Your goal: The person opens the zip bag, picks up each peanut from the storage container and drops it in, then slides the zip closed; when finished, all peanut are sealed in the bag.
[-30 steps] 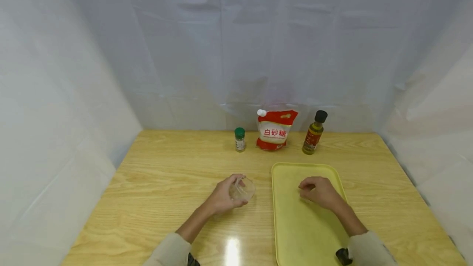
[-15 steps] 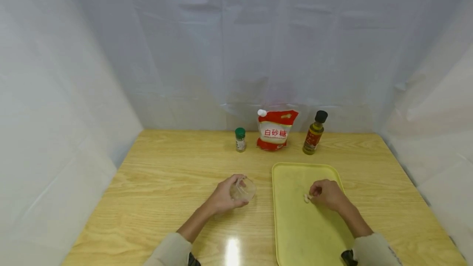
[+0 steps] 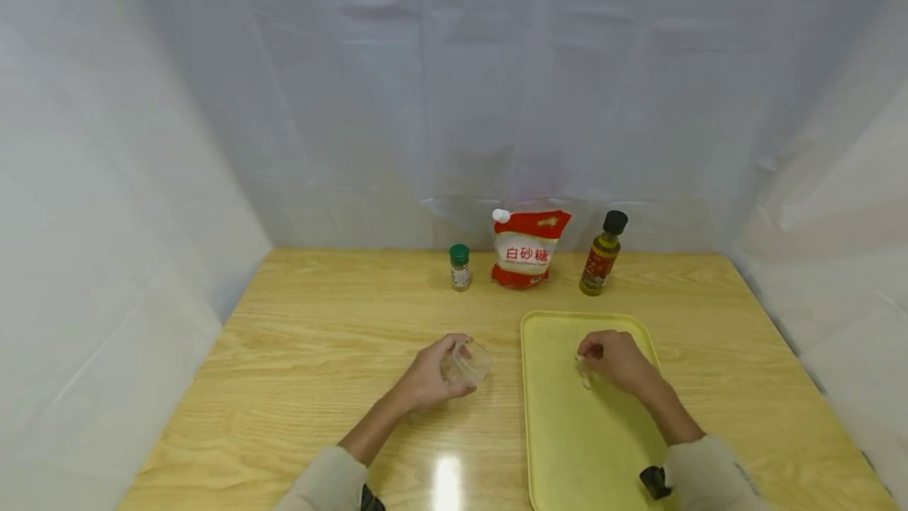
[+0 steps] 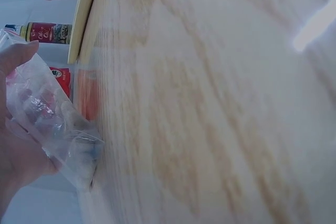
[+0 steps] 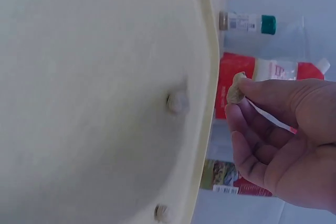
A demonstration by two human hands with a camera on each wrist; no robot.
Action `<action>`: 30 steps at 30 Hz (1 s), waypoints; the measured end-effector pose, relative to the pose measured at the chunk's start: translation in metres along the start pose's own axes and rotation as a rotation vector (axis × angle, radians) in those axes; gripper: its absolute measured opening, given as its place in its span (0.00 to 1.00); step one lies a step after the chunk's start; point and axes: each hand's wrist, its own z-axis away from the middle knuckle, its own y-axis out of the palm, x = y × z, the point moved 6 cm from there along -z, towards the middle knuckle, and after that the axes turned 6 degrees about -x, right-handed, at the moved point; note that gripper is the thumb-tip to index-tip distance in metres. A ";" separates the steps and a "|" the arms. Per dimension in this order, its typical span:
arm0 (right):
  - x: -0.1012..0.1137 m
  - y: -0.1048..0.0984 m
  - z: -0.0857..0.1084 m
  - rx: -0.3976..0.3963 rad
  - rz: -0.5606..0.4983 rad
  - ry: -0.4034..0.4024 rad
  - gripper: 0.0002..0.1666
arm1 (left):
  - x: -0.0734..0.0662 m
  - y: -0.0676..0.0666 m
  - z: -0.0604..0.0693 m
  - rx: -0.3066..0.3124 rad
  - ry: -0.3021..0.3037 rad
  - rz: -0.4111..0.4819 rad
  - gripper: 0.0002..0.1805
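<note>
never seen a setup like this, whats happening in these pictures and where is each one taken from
There is no machine here: a person works with bare hands. The wide picture comes from a head-worn camera looking forward and down; the two sideways close-ups come from cameras on the wrists. The left hand holds a clear plastic bag. The right hand pinches a peanut-like piece above a yellow tray, where similar pieces lie. Farther back on the wooden table stand a green-capped jar, a red-and-white sugar bag and a black-capped bottle.
</note>
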 end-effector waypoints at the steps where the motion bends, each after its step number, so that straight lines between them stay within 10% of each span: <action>1: 0.003 0.001 -0.002 -0.001 -0.011 -0.003 0.02 | 0.000 0.000 0.000 0.000 0.000 0.000 0.36; 30: 0.101 0.065 -0.023 -0.050 -0.292 -0.172 0.07 | 0.004 0.002 0.002 0.003 -0.021 0.014 0.36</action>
